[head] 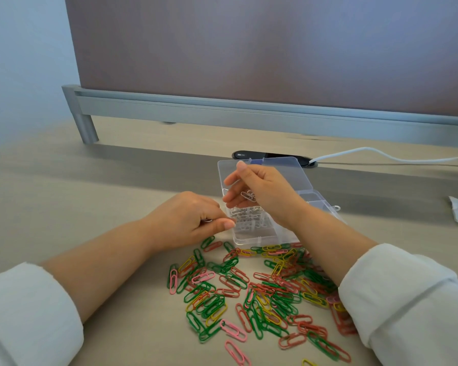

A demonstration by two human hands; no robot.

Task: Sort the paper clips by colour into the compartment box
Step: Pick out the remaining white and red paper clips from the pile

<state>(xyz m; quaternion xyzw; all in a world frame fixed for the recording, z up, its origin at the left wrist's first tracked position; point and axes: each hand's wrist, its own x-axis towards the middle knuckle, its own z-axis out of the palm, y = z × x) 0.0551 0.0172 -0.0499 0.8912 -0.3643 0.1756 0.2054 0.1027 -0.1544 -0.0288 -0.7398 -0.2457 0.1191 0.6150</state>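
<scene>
Clear hinged-lid plastic compartment box [257, 237], glossy and smooth; loose green, red, pink and yellow wire paper clips [249, 286] with a smooth, faintly shiny coating; white-coated wire paper clips [249, 220] inside the box. Pale beige bench [90, 180], matt, smooth, wood-look; grey metal rail [222, 112], satin finish, beneath a matt mauve cloth-faced panel [249, 48]. White cloth sleeves [24, 313], matt; white plastic-sheathed cable [365, 148], smooth.
</scene>
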